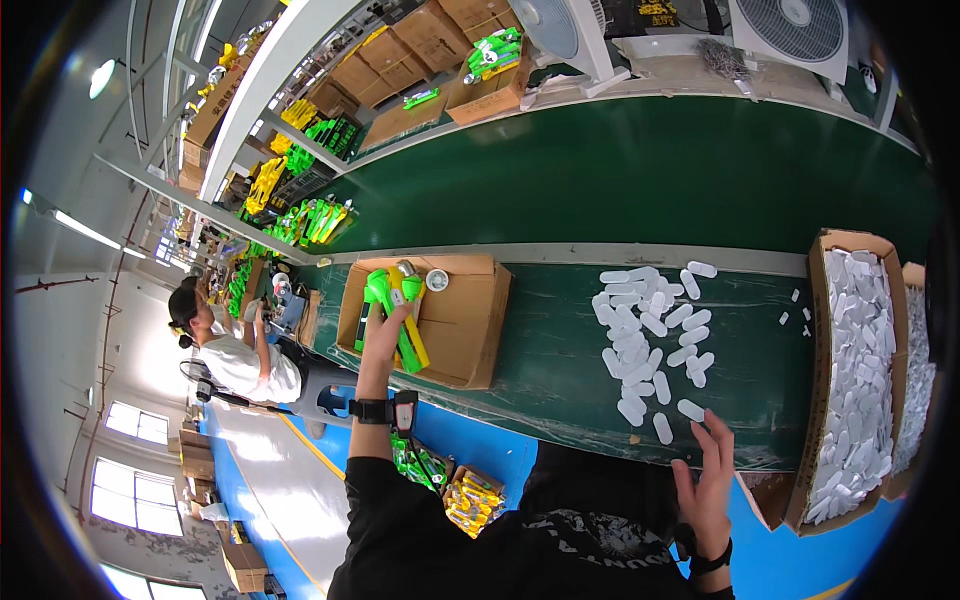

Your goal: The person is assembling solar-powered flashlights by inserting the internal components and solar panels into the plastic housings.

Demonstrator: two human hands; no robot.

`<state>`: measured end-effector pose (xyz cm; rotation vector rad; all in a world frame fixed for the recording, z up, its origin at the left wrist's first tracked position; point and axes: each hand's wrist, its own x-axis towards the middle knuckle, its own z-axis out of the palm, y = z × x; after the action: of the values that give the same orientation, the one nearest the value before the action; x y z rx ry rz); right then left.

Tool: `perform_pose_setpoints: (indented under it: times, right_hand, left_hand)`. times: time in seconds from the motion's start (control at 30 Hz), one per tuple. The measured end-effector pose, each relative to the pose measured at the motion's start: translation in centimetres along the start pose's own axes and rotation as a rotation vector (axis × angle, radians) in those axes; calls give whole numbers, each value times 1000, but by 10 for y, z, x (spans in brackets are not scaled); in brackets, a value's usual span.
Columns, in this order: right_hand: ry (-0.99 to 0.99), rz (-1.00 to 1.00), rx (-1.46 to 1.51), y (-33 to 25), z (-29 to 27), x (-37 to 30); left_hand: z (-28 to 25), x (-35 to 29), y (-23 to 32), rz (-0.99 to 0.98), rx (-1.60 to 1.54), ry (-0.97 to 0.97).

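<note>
My left hand (pixel 384 338) reaches into an open cardboard box (pixel 470 330) on the green bench. Its fingers close around a bright green flashlight-shaped piece (pixel 379 287), partly hidden by the hand. Beside it in the box lie a yellow-and-green piece of the same kind (pixel 416 335) and a round white-and-silver part (pixel 437 280). My right hand (pixel 708 480) is at the bench's near edge, fingers apart. Its fingertips are at a white rounded oblong piece (pixel 691 410), perhaps touching it. Several similar white pieces (pixel 630 350) lie loosely spread just beyond.
At the right stands a long carton (pixel 815 400) full of white pieces. A green conveyor belt (pixel 600 180) runs behind a metal rail. Green and yellow pieces (pixel 320 220) pile up at far left, where another person (pixel 245 360) works. A fan (pixel 795 30) stands beyond the belt.
</note>
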<state>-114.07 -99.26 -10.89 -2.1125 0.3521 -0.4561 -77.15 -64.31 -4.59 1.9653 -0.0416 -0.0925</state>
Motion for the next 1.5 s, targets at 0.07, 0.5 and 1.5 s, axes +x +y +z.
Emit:
perform_pose_setpoints:
  times: [0.07,0.5,1.5]
  right_hand:
    - [23,4,-13,-8,-2,11]
    - [-98,-37,297,-99,51,99]
    - [75,245,689,-53,84,109]
  left_hand:
    - [21,-21,23,-66,-221,-58]
    - [198,-100,51,-625,-911,-675]
    - [210,-110,24,-364,-1223,-776]
